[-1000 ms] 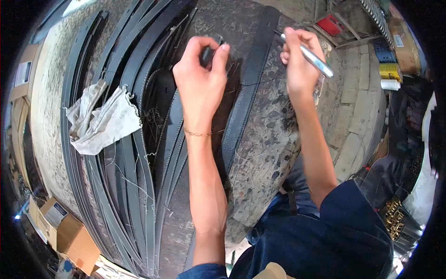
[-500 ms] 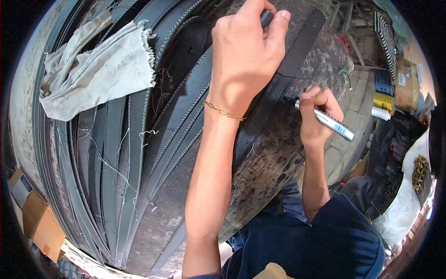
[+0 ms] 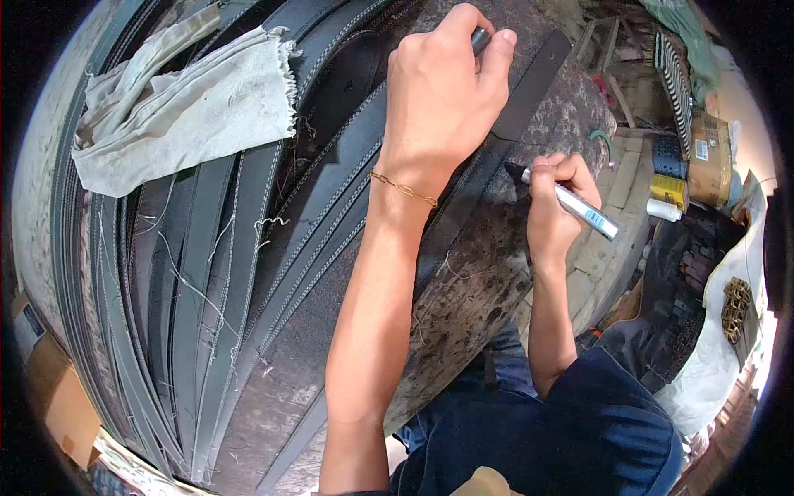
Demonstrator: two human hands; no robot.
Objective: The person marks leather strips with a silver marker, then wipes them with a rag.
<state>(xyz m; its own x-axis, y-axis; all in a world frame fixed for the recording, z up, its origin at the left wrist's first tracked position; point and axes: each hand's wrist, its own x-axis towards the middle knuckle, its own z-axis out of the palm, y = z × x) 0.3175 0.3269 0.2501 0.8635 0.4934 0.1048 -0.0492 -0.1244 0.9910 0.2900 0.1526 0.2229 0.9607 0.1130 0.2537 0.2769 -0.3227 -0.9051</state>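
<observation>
Black belt strap | right hand grips marker, barely shifted | left hand pinches, perhaps, a tool.

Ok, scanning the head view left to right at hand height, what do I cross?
Grey cloth → stitched dark straps → left hand pinching a small dark piece → right hand holding a silver marker → yellow box.

Leather-goods workshop. Stained, paint-spattered counter carries many long stitched leather straps with loose threads. Frayed rag lies on the straps at the far left. Cardboard boxes sit near left; brass buckles are heaped at right beside cluttered supplies.
</observation>
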